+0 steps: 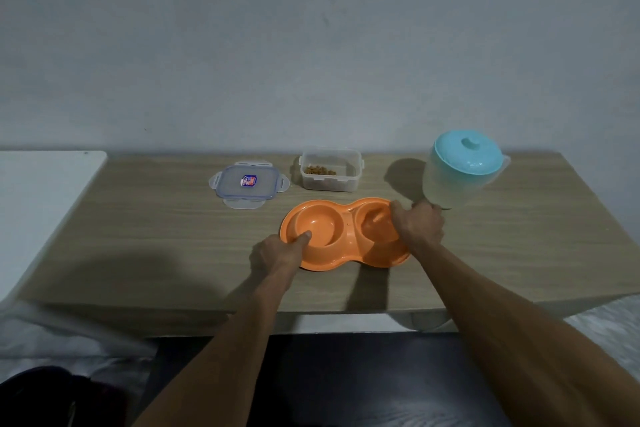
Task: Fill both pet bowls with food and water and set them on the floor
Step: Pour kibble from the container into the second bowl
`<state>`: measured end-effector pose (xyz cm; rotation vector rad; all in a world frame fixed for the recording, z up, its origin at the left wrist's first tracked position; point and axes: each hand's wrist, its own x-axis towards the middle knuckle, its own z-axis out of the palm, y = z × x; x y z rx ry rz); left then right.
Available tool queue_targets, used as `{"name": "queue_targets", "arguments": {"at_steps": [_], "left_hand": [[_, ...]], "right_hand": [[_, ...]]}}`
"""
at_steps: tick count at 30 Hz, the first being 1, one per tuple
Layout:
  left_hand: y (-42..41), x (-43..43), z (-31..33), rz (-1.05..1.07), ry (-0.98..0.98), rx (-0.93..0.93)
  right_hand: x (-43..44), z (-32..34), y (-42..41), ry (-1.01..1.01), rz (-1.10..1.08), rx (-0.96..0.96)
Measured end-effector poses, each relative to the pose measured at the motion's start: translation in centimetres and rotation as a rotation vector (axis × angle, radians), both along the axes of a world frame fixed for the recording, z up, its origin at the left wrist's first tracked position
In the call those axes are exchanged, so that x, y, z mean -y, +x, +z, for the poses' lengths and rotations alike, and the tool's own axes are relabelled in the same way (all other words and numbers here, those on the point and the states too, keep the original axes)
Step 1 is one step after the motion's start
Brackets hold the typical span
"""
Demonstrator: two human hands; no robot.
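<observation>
Hands grip opposite ends of the orange plastic double pet bowl on the wooden worktop: left hand thumb in the left well, right hand clamped over the right rim. Both wells look empty. Behind: clear lidless tub with brown kibble, its blue-edged lid alongside, teal-lidded translucent jug at right; grey wall.

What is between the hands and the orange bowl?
Nothing. Both hands are already on the orange double bowl: the left hand grips its left rim, thumb inside, and the right hand grips its right end. Both bowls look empty.
</observation>
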<state>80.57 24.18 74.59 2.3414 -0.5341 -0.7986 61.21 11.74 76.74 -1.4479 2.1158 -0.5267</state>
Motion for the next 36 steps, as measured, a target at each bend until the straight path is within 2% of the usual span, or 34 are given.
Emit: {"name": "queue_targets", "arguments": {"at_steps": [3, 7, 13, 20, 23, 27, 36], "left_hand": [[-0.3, -0.8, -0.2, -0.065, -0.118, 0.000], [-0.9, -2.3, -0.9, -0.196, -0.254, 0.053], [-0.1, -3.6, -2.1, -0.437, -0.167, 0.337], [-0.1, -3.5, -2.2, -0.512, -0.074, 0.409], [-0.1, -3.4, -2.2, -0.510, -0.057, 0.428], [-0.1, -3.3, -2.0, -0.524, -0.033, 0.447], [-0.1, -2.7, -1.5, -0.564, 0.024, 0.452]], "right_hand": [[2.4, 1.2, 3.1, -0.083, 0.158, 0.026], [6.0, 0.9, 7.1, -0.007, 0.214, 0.196], [8.2, -0.7, 9.5, 0.121, 0.103, 0.429], [7.9, 1.1, 8.9, 0.176, 0.099, 0.688], [6.8, 2.8, 7.2, 0.093, 0.151, 0.653], [4.4, 4.8, 4.9, 0.004, 0.256, 0.698], [-1.6, 6.9, 2.3, -0.230, 0.481, 0.450]]}}
